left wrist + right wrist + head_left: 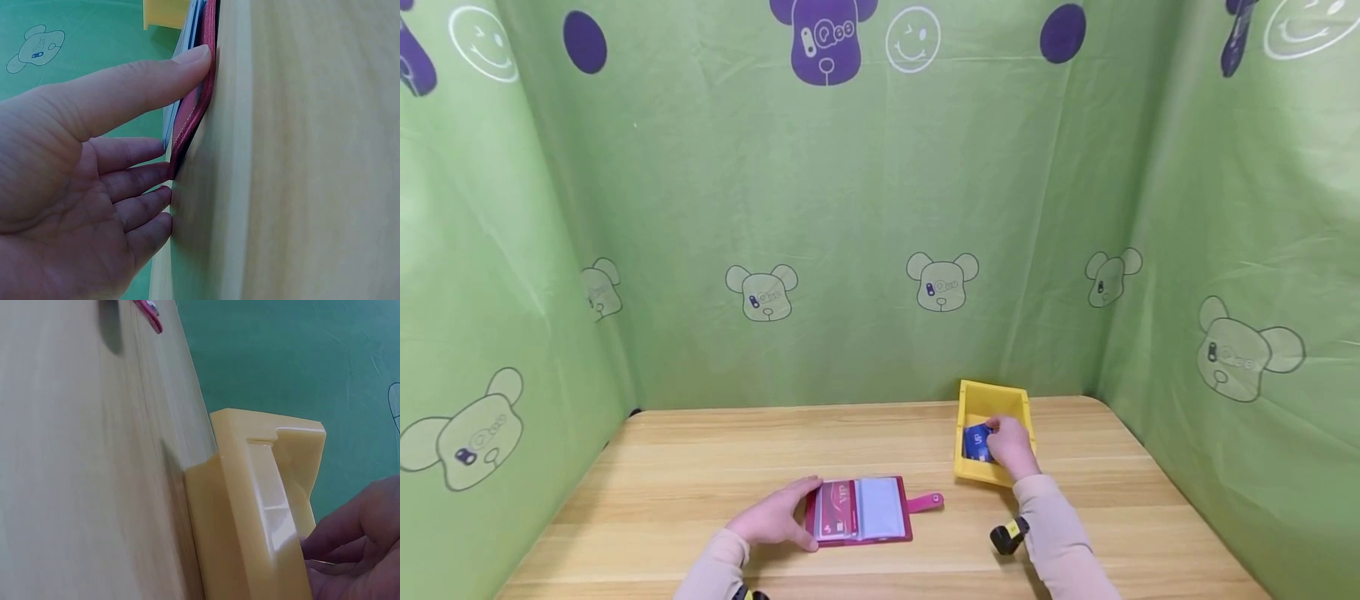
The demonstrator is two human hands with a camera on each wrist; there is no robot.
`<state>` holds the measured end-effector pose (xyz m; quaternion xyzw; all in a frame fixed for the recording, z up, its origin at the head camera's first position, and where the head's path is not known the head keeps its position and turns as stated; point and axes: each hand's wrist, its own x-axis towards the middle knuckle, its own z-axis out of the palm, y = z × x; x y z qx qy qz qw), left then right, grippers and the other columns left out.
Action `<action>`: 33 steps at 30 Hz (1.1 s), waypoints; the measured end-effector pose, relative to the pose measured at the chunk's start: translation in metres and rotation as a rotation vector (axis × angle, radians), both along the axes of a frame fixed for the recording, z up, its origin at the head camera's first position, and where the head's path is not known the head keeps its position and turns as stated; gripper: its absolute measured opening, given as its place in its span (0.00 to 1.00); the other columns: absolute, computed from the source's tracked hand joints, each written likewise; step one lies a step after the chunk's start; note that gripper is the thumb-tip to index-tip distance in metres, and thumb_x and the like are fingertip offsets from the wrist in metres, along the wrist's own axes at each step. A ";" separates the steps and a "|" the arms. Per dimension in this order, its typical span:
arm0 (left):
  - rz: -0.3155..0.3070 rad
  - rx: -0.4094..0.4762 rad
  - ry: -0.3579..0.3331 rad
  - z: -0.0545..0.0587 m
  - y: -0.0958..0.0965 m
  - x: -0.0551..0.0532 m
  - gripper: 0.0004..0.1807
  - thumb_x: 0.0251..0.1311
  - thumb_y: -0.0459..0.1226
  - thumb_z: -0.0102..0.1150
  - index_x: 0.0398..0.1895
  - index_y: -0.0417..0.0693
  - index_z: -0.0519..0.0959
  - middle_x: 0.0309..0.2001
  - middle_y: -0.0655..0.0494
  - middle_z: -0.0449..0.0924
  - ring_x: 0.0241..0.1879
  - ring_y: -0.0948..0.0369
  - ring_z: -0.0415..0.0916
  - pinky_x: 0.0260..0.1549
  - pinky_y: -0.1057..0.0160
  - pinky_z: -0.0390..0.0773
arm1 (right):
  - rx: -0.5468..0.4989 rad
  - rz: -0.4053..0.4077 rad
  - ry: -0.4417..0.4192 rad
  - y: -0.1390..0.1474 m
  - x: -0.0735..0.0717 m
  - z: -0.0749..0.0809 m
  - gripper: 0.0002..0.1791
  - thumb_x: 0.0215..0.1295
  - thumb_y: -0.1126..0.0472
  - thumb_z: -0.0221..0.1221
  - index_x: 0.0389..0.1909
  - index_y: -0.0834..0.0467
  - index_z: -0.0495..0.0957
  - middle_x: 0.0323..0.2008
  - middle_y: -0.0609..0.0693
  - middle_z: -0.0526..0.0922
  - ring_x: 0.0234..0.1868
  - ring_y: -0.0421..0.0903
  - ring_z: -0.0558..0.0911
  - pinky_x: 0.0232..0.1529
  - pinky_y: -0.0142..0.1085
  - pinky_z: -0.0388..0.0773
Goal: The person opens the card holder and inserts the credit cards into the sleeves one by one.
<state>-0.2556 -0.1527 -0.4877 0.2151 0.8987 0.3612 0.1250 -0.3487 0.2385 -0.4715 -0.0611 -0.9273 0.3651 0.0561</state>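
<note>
An opened pink-red card holder lies on the table, its clear sleeves spread and a red VIP card in the left one. My left hand rests at its left side with fingers spread; in the left wrist view the thumb lies along the red cover's edge. Farther right, my right hand reaches into a yellow bin and pinches a blue card by its right edge. The bin's wall partly hides those fingertips in the right wrist view.
The holder's snap strap sticks out rightward, toward the bin. Both stand on a light wooden table. Green curtains with bear prints enclose its back and sides.
</note>
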 end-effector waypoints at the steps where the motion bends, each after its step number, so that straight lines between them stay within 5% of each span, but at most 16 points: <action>1: 0.000 -0.001 0.003 0.000 0.000 0.000 0.54 0.35 0.33 0.76 0.71 0.32 0.59 0.71 0.30 0.57 0.70 0.32 0.55 0.68 0.31 0.54 | 0.009 -0.001 0.003 0.000 0.000 0.000 0.20 0.57 0.75 0.47 0.50 0.75 0.76 0.50 0.72 0.79 0.49 0.63 0.79 0.55 0.56 0.77; 18: -0.004 -0.008 0.008 -0.001 0.000 -0.001 0.54 0.36 0.34 0.76 0.70 0.31 0.59 0.71 0.30 0.57 0.70 0.33 0.55 0.69 0.32 0.55 | 0.062 -0.020 0.071 0.001 0.005 0.002 0.18 0.57 0.74 0.49 0.49 0.74 0.75 0.41 0.69 0.80 0.41 0.60 0.79 0.47 0.53 0.80; 33: -0.007 -0.002 0.006 -0.001 -0.001 -0.001 0.54 0.36 0.34 0.76 0.71 0.31 0.58 0.71 0.30 0.57 0.70 0.33 0.55 0.69 0.32 0.55 | 0.006 -0.044 0.084 0.003 0.016 0.014 0.19 0.57 0.73 0.50 0.52 0.72 0.70 0.38 0.70 0.80 0.39 0.60 0.80 0.41 0.51 0.82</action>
